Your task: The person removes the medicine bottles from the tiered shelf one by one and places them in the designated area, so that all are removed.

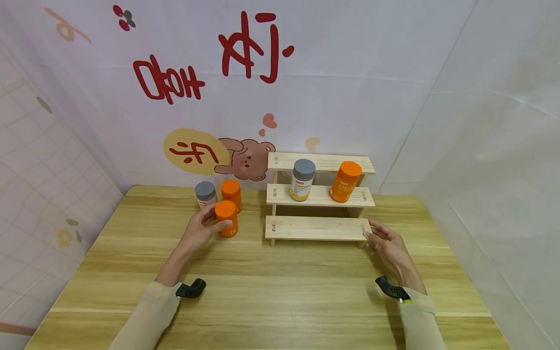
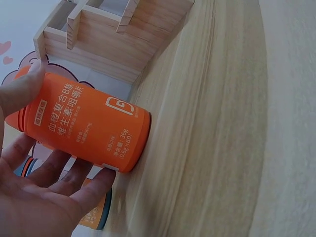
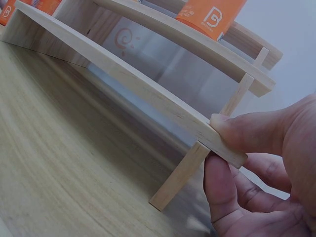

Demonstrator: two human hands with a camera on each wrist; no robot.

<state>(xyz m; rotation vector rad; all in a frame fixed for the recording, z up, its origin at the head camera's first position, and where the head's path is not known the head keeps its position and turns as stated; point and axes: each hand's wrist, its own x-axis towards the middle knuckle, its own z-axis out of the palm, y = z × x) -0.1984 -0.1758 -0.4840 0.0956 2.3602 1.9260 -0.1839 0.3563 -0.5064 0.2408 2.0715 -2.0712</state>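
Observation:
In the head view my left hand (image 1: 202, 232) grips an orange bottle (image 1: 228, 224), thumb on its near side and fingers behind it. The left wrist view shows the bottle (image 2: 91, 121) tilted across the picture, with white print on its label. My right hand (image 1: 391, 248) pinches the right end of the lowest board of a three-step wooden rack (image 1: 317, 228). In the right wrist view the thumb (image 3: 247, 131) lies on top of that board and the fingers are under it. A grey-lidded bottle (image 1: 303, 180) and an orange bottle (image 1: 345, 182) stand on the middle step.
Behind the held bottle, another orange bottle (image 1: 232, 194) and a grey-lidded bottle (image 1: 205, 193) stand on the wooden table (image 1: 280, 296). A white printed cloth (image 1: 350, 73) hangs behind the table and along both its sides.

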